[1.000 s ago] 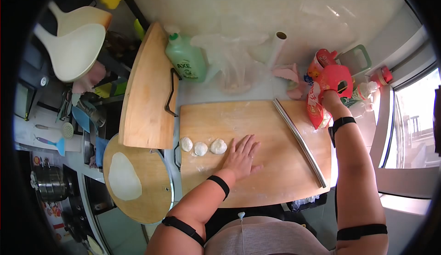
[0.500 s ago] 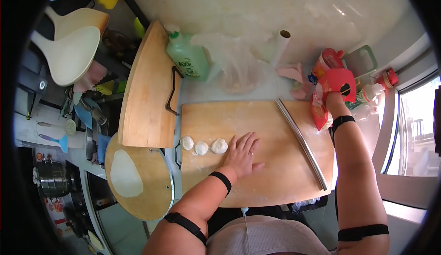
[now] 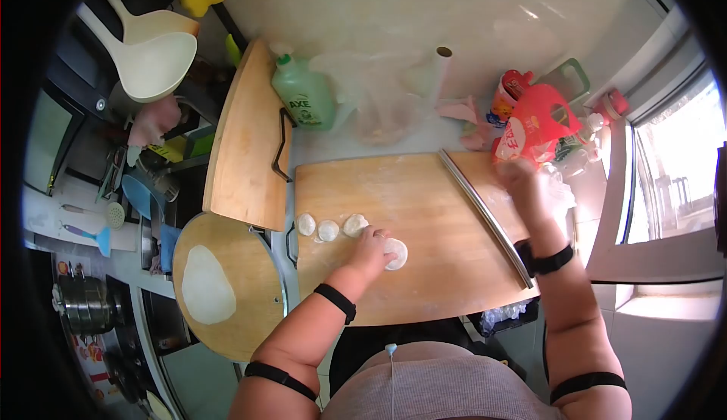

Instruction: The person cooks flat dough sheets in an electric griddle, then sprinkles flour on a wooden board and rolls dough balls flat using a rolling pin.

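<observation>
While the left hand touches dough, thumb and fingers apart, the blurry right hand is by the red bag. I cannot tell if the right hand pinches.

Over the middle of the wooden board a hand has open room to pass, and a bare strip runs along its far edge from the left corner to the metal rod, which slants across the board's right part and bars any low sideways pass. On the board's left half, the dough pieces and the left hand take up room. Left of the board, a standing wooden panel walls off the side; beyond the far edge, a green bottle, clear plastic bag and white roll stand in the way, while the blurred right hand and red bag crowd the board's far right corner
</observation>
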Tool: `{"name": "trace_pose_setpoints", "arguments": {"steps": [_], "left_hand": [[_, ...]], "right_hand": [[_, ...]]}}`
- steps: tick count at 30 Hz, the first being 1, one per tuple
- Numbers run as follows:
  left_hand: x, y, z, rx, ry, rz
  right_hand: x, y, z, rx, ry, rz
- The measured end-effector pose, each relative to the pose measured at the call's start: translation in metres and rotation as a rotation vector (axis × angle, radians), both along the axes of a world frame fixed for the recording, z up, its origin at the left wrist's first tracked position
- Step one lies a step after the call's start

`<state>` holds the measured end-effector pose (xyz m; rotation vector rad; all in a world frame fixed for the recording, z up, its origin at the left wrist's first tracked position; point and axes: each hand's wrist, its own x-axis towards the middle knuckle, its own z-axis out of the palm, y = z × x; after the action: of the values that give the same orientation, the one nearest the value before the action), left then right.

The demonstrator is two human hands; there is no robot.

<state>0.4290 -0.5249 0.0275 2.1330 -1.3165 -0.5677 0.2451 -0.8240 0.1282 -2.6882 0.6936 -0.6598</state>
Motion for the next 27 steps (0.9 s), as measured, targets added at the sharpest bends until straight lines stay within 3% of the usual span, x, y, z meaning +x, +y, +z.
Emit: {"name": "trace_pose_setpoints", "arguments": {"steps": [3, 6, 8, 9, 10, 11, 13, 15, 17, 21, 24, 27], "left_hand": [[-0.006, -0.006, 0.014, 0.226, -0.047, 0.036], [-0.006, 0.0, 0.021, 0.328, -0.079, 0.048], [0.001, 0.009, 0.024, 0.432, 0.202, 0.07], [0.001, 0.016, 0.021, 0.433, 0.2, 0.064], [0.0, 0.024, 0.018, 0.344, 0.287, 0.121], [0.0, 0.029, 0.015, 0.254, 0.373, 0.18], [-0.001, 0.026, 0.019, 0.108, 0.356, 0.209], [-0.005, 0.019, 0.028, -0.038, 0.338, 0.239], [-0.013, 0.003, 0.039, -0.194, -0.114, 0.079], [-0.045, 0.003, 0.003, 0.105, -0.201, -0.202], [-0.071, 0.011, -0.006, 0.017, -0.226, -0.355], [-0.083, -0.01, -0.005, 0.007, -0.221, -0.355]], "right_hand": [[0.024, 0.081, 0.015, 0.296, 0.03, 0.133], [0.029, 0.091, 0.003, 0.252, 0.146, -0.001], [0.025, 0.108, -0.01, 0.285, 0.105, 0.076], [0.02, 0.115, -0.018, 0.32, 0.069, 0.155], [0.017, 0.118, -0.028, 0.345, -0.005, 0.313], [0.012, 0.121, -0.034, 0.345, -0.006, 0.309], [0.004, 0.125, -0.04, 0.3, 0.011, 0.098], [-0.015, 0.112, -0.061, 0.215, 0.02, 0.046], [-0.033, 0.104, -0.078, 0.119, 0.071, -0.216], [-0.062, 0.097, -0.09, 0.068, 0.15, -0.356], [-0.078, 0.098, -0.097, 0.11, 0.12, -0.374], [-0.086, 0.102, -0.106, 0.1, 0.116, -0.427]]}}
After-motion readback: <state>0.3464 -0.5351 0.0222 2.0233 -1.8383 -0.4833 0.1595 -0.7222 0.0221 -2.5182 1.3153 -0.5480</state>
